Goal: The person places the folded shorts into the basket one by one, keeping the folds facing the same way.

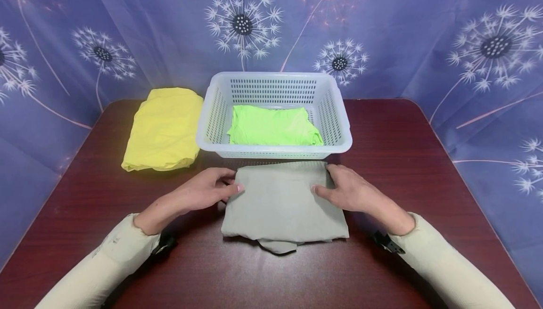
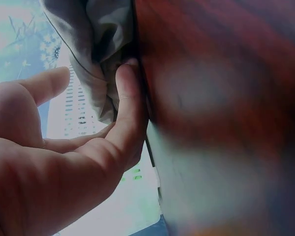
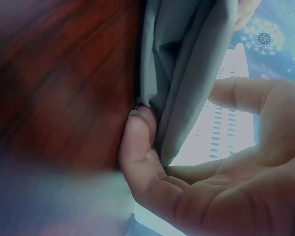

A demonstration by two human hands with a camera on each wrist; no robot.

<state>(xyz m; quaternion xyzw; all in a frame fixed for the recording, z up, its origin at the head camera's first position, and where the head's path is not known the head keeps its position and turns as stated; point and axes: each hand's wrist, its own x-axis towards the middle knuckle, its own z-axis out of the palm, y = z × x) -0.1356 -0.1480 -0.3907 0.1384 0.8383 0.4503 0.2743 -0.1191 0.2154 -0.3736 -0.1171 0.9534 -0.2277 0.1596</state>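
Observation:
A folded grey garment (image 1: 284, 200) lies on the table in front of the basket, with a small flap of cloth sticking out at its near edge. My left hand (image 1: 209, 189) grips its left side, thumb over the top and fingers at the lower layers. On the opposite side my right hand (image 1: 349, 189) holds the edge the same way. In the left wrist view, the fingertips (image 2: 128, 81) reach beneath the layered cloth (image 2: 88, 54) near the tabletop. The right wrist view has fingers (image 3: 137, 142) curled under the folds (image 3: 187, 73); some fingertips are hidden.
Behind the garment stands a white perforated plastic basket (image 1: 273, 149) holding a folded bright green garment (image 1: 271, 126). Folded yellow cloth (image 1: 165, 130) lies left of the basket. A blue dandelion-print curtain (image 1: 169, 26) hangs around the dark red wooden table (image 1: 394, 149).

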